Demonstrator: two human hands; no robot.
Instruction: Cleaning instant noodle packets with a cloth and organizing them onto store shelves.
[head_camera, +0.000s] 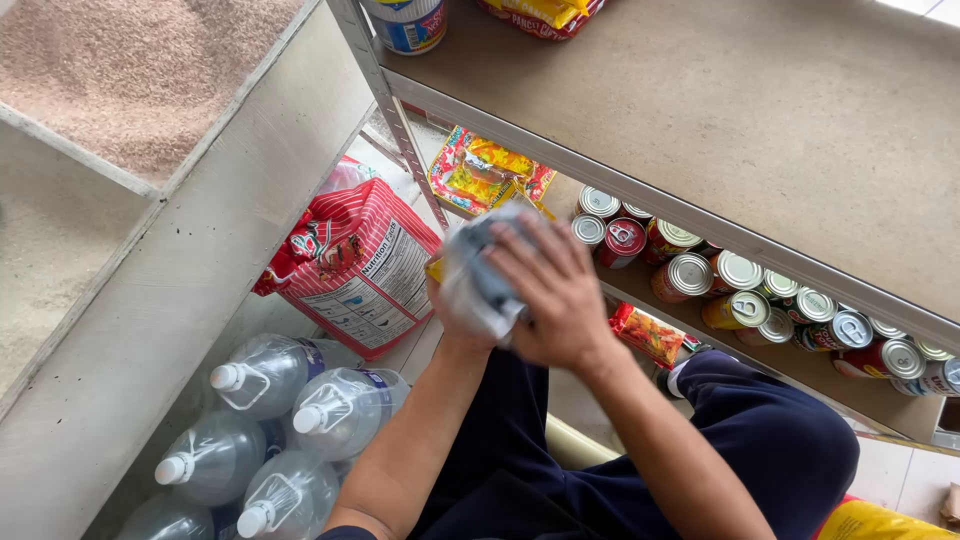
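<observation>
In front of the grey metal shelving unit (640, 205), mid-frame: small crinkly clear-plastic packet with dark grey contents (480, 272), motion-blurred, held between both hands above the lap.

Right hand (555, 295): fingers spread and curved over the packet's right face, palm pressed on it, gripping. Left hand (452, 318): mostly hidden behind the packet, only the wrist and the heel of the hand showing; cupped under it, exact finger spread not readable.

Dark navy fabric trousers (760, 440) below the forearms.

On the lower shelf, right of the hands: row of round tin cans with silver pull-tab lids and red, yellow and green labels (740, 295), packed touching. Flat glossy yellow-and-red foil packets (485, 175) at the shelf's left end, another small red-orange one (648, 333) just beside the right wrist.

On the top shelf board, matte brown: white-and-blue cylindrical tub (408, 22) at the frame edge.

On the floor, left: red-and-white striped plastic sack (350, 265) leaning against the shelf post; cluster of large clear plastic water jugs with white caps (270, 430) near the left elbow. Far left: pale wooden bin of pinkish grain (140, 75), granular surface.
</observation>
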